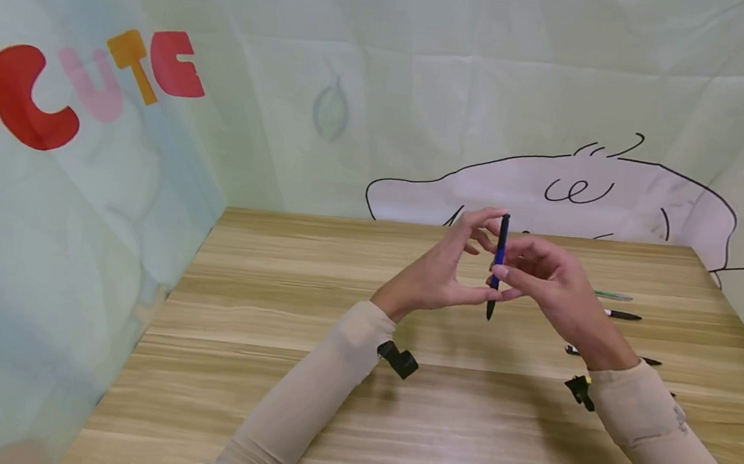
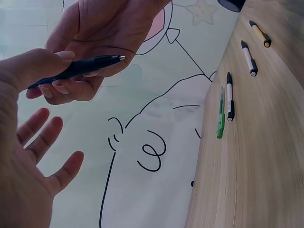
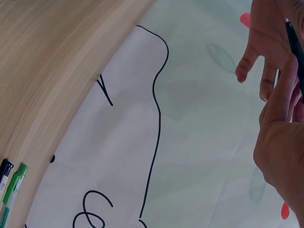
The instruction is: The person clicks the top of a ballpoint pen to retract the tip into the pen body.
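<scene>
A dark blue and black pen [image 1: 500,253] stands upright above the table, its metal point [image 2: 122,58] bare at the lower end. My right hand [image 1: 553,281] pinches the middle of its barrel between thumb and fingers. Reaching in from the other side, my left hand [image 1: 432,269] spans the pen with a wide gap between thumb and forefinger. That forefinger touches the top end, while the left thumb [image 2: 40,64] rests along the lower barrel. The other left fingers [image 2: 71,168] are spread, free of the pen. In the right wrist view the pen [image 3: 295,52] is partly cut off by the frame edge.
On the wooden table [image 1: 248,378], to the right, lie a green pen [image 2: 221,114], two white-and-black pens [image 2: 230,97] and a yellow-and-black pen [image 2: 260,34], set apart in a row. A printed cloth backdrop [image 1: 361,72] rises behind and left of the table.
</scene>
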### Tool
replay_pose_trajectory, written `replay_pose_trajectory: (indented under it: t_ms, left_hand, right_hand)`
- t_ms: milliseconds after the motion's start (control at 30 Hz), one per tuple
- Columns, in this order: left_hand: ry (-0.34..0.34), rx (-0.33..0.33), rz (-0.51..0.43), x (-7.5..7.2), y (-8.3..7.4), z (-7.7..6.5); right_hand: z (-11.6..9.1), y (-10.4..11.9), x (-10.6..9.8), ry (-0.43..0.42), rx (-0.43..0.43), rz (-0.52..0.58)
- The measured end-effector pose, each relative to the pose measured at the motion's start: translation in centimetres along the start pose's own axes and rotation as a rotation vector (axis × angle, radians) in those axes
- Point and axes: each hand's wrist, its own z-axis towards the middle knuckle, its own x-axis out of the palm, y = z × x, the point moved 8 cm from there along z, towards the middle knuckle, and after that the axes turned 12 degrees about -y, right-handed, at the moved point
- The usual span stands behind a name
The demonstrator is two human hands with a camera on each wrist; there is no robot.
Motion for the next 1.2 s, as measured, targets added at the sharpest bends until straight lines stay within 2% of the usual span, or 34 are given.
replay_pose_trajectory:
  t_ms: [300, 567, 867, 1200]
  left_hand:
    - [0.007, 0.006, 0.030, 0.0, -0.2, 0.1]
    - [-0.009, -0.012, 0.056, -0.8, 0.0, -0.5]
    - [-0.077, 0.016, 0.085, -3.3, 0.3, -1.8]
    - [-0.128, -0.010, 0.117, -6.0, 1.2, -4.0]
  right_hand:
    - [0.0, 0.2, -0.1, 0.000, -0.009, -0.018]
    - [0.0, -0.4, 0.2, 0.054, 0.041, -0.102]
    - [-0.2, -1.3, -0.2, 0.107, 0.074, -0.141]
    - [-0.7, -1.9, -1.5, 0.116, 0.087, -0.171]
